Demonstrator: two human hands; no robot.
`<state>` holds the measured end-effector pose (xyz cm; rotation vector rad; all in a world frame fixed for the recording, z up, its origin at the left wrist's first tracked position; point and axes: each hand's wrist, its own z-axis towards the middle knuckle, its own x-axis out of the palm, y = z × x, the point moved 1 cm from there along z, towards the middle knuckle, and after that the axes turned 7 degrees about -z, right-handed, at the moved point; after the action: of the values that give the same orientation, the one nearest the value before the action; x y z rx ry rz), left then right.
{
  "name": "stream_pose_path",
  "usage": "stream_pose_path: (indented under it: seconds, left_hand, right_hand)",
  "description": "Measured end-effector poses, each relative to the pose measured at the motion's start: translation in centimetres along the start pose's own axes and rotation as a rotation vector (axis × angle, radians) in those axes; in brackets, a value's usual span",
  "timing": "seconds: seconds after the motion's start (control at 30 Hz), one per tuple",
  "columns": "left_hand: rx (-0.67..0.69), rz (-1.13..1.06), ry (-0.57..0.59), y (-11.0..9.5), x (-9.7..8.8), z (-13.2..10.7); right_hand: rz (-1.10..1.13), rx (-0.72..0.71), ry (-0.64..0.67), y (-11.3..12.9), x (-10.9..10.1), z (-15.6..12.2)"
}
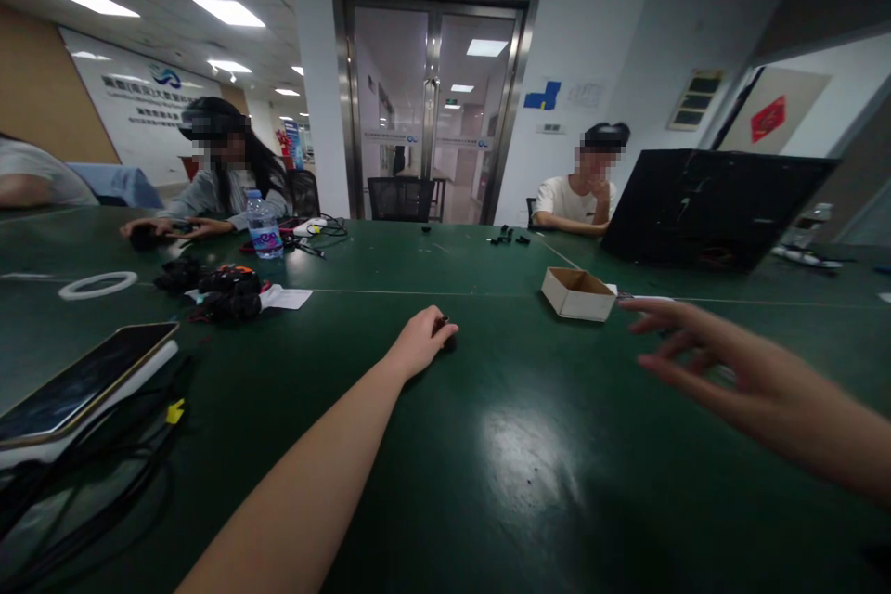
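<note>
My left hand point(421, 341) reaches out over the dark green table point(487, 445), fingers pinched on a small dark object point(444, 323) that rests at the tabletop. My right hand point(703, 348) hovers above the table at the right with its fingers spread and nothing in them. It is just to the right of a small open cardboard box point(576, 292), and apart from it.
A phone point(80, 380) lies on a white block at the near left, with cables below it. Black parts and a paper point(229, 292), a white ring point(97, 285) and a water bottle point(264, 225) lie further left. A black laptop lid point(710, 204) stands at right. Other people sit across the table.
</note>
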<state>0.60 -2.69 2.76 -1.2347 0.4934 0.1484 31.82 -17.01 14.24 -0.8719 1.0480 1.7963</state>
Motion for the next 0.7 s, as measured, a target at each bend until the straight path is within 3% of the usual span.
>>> stream_pose_path:
  seconds: [0.1,0.2,0.3,0.37,0.47,0.7]
  left_hand:
    - [-0.036,-0.177,-0.038,1.0,0.2,0.6]
    - [-0.016,-0.281,-0.097,1.9,0.1,1.1]
    - [0.011,-0.350,-0.157,2.7,-0.1,1.6]
    - [-0.003,-0.404,-0.208,3.1,-0.3,1.8]
    - [-0.035,-0.512,-0.256,3.3,-0.5,2.0]
    - [-0.124,-0.595,-0.235,2.4,-0.4,1.8]
  right_hand:
    - [0.424,0.086,0.398,3.6,7.9,4.9]
    - [0.797,0.278,0.330,6.4,16.4,8.5]
    - [1.053,0.267,0.406,8.2,21.6,11.0]
    - [1.144,0.242,0.431,8.9,23.0,12.2]
    - [1.216,0.231,0.345,9.0,23.6,13.0]
    - [1.265,0.180,0.176,7.7,24.4,12.7]
